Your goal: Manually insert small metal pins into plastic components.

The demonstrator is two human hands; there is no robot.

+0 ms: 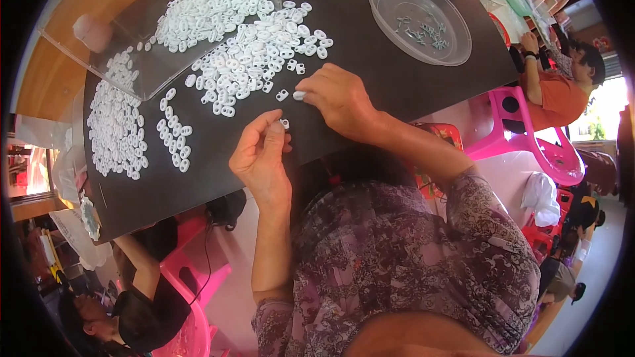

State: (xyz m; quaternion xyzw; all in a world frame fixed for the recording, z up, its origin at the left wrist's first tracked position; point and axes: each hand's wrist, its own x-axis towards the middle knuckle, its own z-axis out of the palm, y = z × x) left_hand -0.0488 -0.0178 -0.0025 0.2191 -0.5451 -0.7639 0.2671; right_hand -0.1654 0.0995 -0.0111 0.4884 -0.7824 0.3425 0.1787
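Observation:
My left hand (260, 158) is closed, pinching a small white plastic piece with holes (285, 123) between thumb and fingertips. Just right of it, my right hand (340, 100) is closed on a white oval plastic piece (299, 95), gripped at the fingertips. A loose white piece with two holes (282, 95) lies on the dark table (370, 92) between the two hands. Beyond them spreads a heap of white oval pieces (248, 59), with a few strays at its near edge. The undersides of both held pieces are hidden by my fingers.
A round clear tub (456, 43) with small metal pins stands at the far right. More white pieces are heaped at the left (116, 125), beside a short cluster (173, 132). A clear plastic box (142, 89) spans the far left. People sit at both sides near pink chairs (529, 135).

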